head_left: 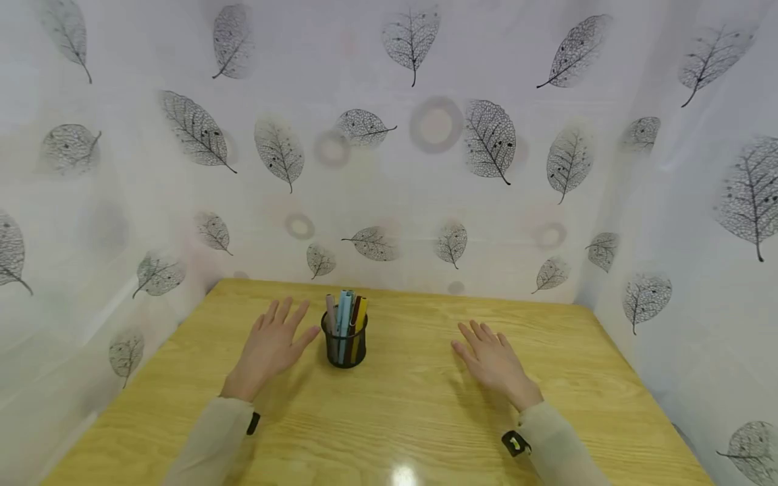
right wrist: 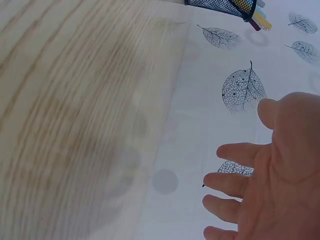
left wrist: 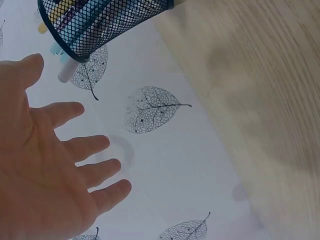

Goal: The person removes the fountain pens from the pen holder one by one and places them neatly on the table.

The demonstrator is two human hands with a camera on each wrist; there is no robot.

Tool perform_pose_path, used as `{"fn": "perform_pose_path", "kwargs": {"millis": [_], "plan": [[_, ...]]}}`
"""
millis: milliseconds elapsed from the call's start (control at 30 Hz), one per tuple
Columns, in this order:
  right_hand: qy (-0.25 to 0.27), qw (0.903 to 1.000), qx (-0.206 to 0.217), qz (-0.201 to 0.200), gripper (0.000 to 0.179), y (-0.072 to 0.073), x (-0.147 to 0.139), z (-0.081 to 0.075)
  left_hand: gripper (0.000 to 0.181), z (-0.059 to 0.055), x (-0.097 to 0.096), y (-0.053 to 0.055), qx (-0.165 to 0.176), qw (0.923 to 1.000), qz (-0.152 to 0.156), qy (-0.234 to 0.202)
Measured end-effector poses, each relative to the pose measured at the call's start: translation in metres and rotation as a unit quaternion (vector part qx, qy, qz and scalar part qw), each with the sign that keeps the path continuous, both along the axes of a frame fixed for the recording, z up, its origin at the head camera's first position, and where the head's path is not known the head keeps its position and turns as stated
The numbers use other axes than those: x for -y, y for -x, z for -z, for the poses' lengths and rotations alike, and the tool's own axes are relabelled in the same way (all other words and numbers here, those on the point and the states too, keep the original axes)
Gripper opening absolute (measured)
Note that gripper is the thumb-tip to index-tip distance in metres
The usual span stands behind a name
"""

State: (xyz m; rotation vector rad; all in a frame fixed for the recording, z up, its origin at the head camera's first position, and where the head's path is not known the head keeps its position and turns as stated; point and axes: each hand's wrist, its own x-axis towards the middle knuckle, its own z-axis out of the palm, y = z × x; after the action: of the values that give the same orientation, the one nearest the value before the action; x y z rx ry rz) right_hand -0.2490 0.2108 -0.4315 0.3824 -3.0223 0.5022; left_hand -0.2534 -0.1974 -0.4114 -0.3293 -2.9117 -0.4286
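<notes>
A black mesh pen holder [head_left: 346, 347] stands upright on the wooden table, left of the middle. Several markers [head_left: 345, 314] lean in it, among them pale blue, yellow, dark red and greyish mauve ones. My left hand [head_left: 271, 346] is just to the left of the holder, fingers spread and holding nothing, the thumb pointing toward the rim. In the left wrist view the mesh holder [left wrist: 112, 22] shows beyond the thumb. Farther off, over the right part of the table, my right hand [head_left: 494, 363] has its fingers extended and holds nothing.
The light wooden table [head_left: 389, 405] meets a white curtain [head_left: 389, 196] printed with grey leaves at the back and both sides. Each wrist wears a dark strap, and a small black device [head_left: 515, 443] sits on the right one. Pale sleeves cover both forearms.
</notes>
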Motion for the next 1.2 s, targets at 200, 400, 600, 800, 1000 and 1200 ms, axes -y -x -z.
{"fn": "perform_pose_path", "kwargs": {"millis": [200,400,600,800,1000,1200], "plan": [[0.023,0.9975,-0.065,-0.013,0.056,0.01,0.002,-0.005,0.064,0.0,-0.003,0.004,-0.037,0.9992,0.003,-0.012],[0.084,0.9948,-0.055,-0.017,0.046,0.016,0.005,-0.002,0.057,-0.001,-0.008,0.011,-0.07,0.9936,0.017,-0.087],[0.244,0.968,0.029,-0.05,0.041,0.023,0.02,0.016,0.037,0.004,-0.017,0.016,-0.104,0.9654,0.036,-0.236],[0.362,0.9191,0.128,-0.088,0.045,0.03,0.039,0.025,0.039,0.013,-0.025,0.016,-0.093,0.9439,0.015,-0.316],[0.413,0.8858,0.185,-0.105,0.046,0.032,0.055,0.031,0.042,0.02,-0.03,0.014,-0.043,0.9362,0.011,-0.349],[0.479,0.8414,0.231,-0.095,0.049,0.034,0.068,0.03,0.04,0.023,-0.034,0.014,0.005,0.9372,0.02,-0.348]]}}
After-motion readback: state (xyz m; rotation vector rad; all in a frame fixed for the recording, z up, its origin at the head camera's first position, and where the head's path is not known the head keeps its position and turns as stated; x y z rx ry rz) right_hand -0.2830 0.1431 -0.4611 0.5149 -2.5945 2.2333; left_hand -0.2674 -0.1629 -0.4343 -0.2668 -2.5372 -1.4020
